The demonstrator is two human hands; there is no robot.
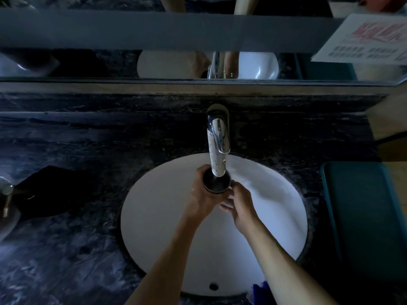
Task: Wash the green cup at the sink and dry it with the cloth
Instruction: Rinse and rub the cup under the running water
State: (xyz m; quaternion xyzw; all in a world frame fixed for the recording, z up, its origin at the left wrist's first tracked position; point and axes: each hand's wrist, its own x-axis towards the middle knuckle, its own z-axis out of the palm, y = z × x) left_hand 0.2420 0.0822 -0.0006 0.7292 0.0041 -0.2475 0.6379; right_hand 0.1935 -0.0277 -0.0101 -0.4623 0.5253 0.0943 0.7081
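Note:
The cup (214, 183) looks dark in this dim light and is held upright, mouth up, right under the spout of the chrome tap (218, 142), over the white oval sink (154, 216). My left hand (201, 194) grips the cup around its left side. My right hand (239, 202) holds it from the right, fingers curled against its side near the rim. A dark cloth (50, 190) lies crumpled on the counter to the left of the sink. I cannot tell whether water is running.
The counter is dark marbled stone (77, 260). A teal tray (363, 216) sits at the right of the sink. A mirror (176, 62) runs along the back, with a printed sheet (365, 38) at the upper right. A bottle pump (6, 194) stands at the far left.

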